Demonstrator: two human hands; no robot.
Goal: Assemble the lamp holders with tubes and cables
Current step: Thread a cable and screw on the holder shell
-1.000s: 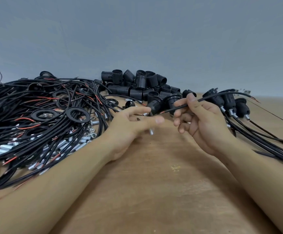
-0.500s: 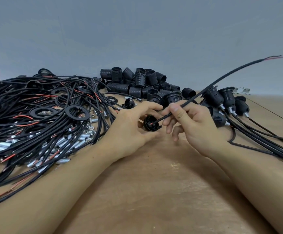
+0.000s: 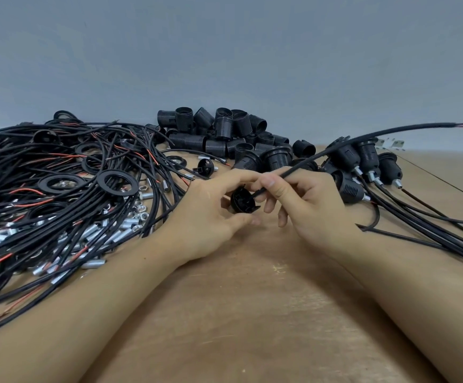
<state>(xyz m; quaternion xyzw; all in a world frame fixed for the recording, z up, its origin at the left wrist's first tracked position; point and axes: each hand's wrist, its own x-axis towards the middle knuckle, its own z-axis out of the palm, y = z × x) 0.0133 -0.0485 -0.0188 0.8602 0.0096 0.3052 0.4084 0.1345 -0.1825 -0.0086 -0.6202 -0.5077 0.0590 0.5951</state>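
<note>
Since a second ago, a black holder cap (image 3: 243,199) has been taken up at mid-surface in the left hand (image 3: 213,214), fingers curled round it. The cable (image 3: 302,164), pinched by the right hand (image 3: 305,203), is now aimed at its centre; threading appears begun.

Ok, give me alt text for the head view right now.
A left hand holds a small black lamp-holder cap while the right hand pinches a black cable whose end meets the cap. On the wooden table lie tangled cables and black holders.
</note>
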